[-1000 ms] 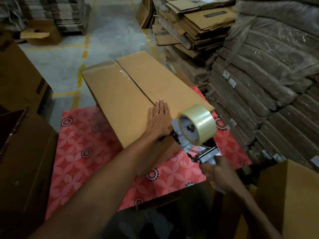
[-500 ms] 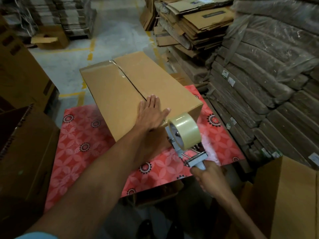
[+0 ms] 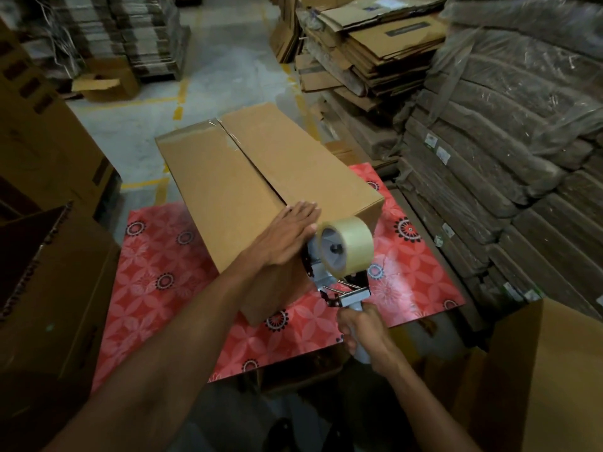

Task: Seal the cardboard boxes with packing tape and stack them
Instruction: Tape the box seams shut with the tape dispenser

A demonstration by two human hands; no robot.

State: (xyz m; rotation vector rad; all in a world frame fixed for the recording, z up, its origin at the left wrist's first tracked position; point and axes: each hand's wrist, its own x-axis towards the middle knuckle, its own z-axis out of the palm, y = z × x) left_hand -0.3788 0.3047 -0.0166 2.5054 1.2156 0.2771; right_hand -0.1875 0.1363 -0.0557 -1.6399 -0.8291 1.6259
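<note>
A long brown cardboard box lies on a table with a red flowered cover, its two top flaps meeting along a middle seam. Clear tape shows at the seam's far end. My left hand presses flat on the near end of the flaps, fingers straight. My right hand grips the handle of a tape dispenser with a clear tape roll, held against the box's near end face just right of my left hand.
Open cartons stand at the left and near right. Flattened cardboard and wrapped bundles pile up on the right. Beyond the table is concrete floor with yellow lines and a small open box.
The dispenser dropped from above the box's near edge down against its end face. My left hand slid toward the near edge of the flaps. The camera view shifted.
</note>
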